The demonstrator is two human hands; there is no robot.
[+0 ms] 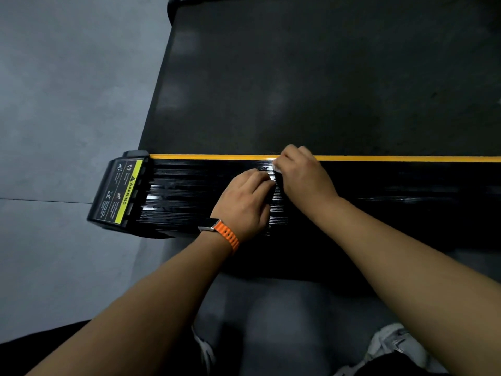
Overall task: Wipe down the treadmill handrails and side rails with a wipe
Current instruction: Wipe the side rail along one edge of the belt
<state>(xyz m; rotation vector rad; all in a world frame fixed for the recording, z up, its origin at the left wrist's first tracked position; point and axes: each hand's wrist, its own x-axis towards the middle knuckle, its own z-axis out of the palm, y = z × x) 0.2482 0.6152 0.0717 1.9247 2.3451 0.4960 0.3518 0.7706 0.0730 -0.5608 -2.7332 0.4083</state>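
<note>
1. Nearest me, at 5 o'clock, a pale shoe [398, 346] was cut by the frame edge. I judged the person was crouched beside the treadmill to get down to the low rail.
2. Both forearms ran up from the bottom edge toward centre. An orange-strapped watch [218, 227] sat on the left wrist.
3. The left hand [245, 203] lay on the side rail [189, 185] with its fingers curled and the tips against the wipe [276, 168]. I could not tell whether it pinched the wipe or only steadied it.
4. The right hand [303, 172], at 1 o'clock of the left, had its fingers bunched tight on the wipe, pinning it to the rail's far edge. I read this as bearing down into the ribbing, or regathering the cloth.
5. Only a small white scrap of the wipe showed between the two hands. The rest was hidden under the knuckles, so its fold and size were unclear.
6. The ribbed rail shone in streaks toward 9 o'clock, possibly wet, though it could have been glare. The right stretch was dim.
7. The end cap [119, 191] at 9 o'clock bore a yellow warning label, its small print illegible.
8. The yellow stripe [406, 158] marked the rail's far edge.
9. The belt [325, 77] filled 12 o'clock, with grey floor [54, 104] at 10.
10. The handrails and the opposite rail were out of frame.
</note>
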